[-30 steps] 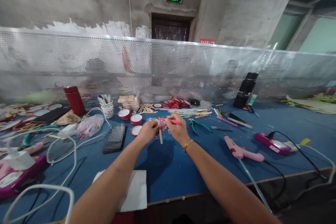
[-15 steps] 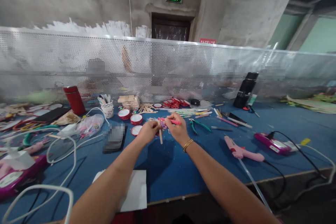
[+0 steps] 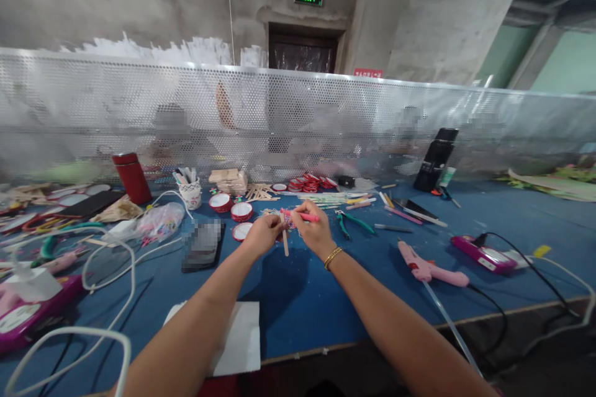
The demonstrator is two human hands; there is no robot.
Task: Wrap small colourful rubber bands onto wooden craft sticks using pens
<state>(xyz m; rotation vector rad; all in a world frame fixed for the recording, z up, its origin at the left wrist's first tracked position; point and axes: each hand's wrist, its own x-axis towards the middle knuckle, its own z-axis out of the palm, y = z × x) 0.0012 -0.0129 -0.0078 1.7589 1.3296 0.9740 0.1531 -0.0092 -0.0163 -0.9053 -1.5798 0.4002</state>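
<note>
Over the blue table, my left hand is closed on a flat wooden craft stick, whose lower end points toward me. My right hand, with a gold bracelet at the wrist, grips a pink marker pen. The marker's tip is at the upper part of the stick; whether it touches I cannot tell. Small colourful pieces lie behind and between the hands. A round red-rimmed white disc lies beside my left hand, and teal-handled pliers lie right of my right hand.
A pink glue gun with a cord lies at right, near a purple power strip. At left are a phone, a red flask, a pen cup and looping white cables. A perforated metal screen stands behind.
Both hands stay in nearly the same place on the stick and marker. The marker has shifted very slightly to the left.
</note>
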